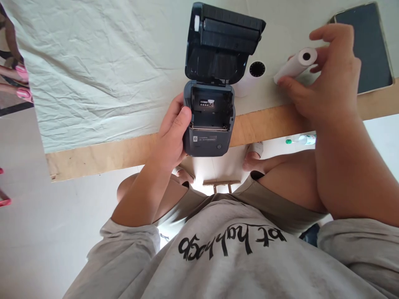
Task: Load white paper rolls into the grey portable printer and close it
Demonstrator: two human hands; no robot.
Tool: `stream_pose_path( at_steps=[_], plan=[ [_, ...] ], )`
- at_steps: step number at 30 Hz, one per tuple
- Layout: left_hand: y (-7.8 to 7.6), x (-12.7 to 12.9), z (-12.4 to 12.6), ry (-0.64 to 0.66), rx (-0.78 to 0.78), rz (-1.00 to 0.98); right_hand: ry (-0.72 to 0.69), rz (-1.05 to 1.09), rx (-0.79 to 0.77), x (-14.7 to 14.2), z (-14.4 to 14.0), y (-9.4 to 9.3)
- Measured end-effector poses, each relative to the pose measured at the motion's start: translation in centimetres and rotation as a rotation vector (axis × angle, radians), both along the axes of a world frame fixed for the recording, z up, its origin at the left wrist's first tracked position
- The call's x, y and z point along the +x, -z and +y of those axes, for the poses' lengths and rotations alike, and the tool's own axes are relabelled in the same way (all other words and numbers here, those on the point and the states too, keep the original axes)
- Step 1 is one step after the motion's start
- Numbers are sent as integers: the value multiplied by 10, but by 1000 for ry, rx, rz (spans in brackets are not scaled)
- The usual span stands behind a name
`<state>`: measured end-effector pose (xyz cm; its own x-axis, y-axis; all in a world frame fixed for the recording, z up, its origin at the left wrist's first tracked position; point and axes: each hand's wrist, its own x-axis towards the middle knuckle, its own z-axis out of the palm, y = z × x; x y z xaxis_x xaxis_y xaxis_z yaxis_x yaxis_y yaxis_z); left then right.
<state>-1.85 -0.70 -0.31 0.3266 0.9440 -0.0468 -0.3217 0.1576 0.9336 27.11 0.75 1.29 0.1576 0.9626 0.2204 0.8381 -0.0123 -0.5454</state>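
Observation:
My left hand [173, 133] grips the left side of a small dark grey printer [208, 137], held at the table's front edge. Its lid [221, 41] stands open, and the paper bay [212, 109] inside holds no roll. My right hand [330, 79] holds a thin white paper roll [294, 64] between thumb and fingers, to the right of the printer above the table. A thicker white paper roll [251, 79] lies on the cloth just right of the open lid.
A pale wrinkled cloth [93, 74] covers the wooden table [99, 155]. A dark tablet [364, 45] lies at the far right. Another person's hand with pink nails [18, 81] shows at the left edge. A small bottle [301, 140] lies on the floor below.

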Motion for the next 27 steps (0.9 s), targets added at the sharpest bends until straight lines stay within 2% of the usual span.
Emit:
stream_pose_path(
  at_steps=[3,4,6,7,9,12,16,18,22,27],
  plan=[
    [2,0,0,4,-2,-18,-159,-41,275,-7,-9,-5],
    [2,0,0,3,-2,-23,-199,-26,388,-12,-13,-6],
    [3,0,0,-1,-5,-25,-271,63,514,-29,-17,-6],
    [3,0,0,-2,-7,-22,-318,111,507,-38,-18,-5],
    [2,0,1,-2,-15,-9,-382,131,379,-57,-16,-1],
    [1,0,1,-4,-23,8,-311,117,240,-75,-6,7],
    [0,-1,-2,0,-24,-13,-251,104,112,-78,7,14],
    [0,-1,-3,5,-31,-23,-262,105,89,-77,9,15],
    [-1,-1,-5,2,-55,-10,-253,141,145,-73,2,14],
    [-2,-4,-6,20,-49,-8,-237,414,102,-68,-17,15]
  ],
)
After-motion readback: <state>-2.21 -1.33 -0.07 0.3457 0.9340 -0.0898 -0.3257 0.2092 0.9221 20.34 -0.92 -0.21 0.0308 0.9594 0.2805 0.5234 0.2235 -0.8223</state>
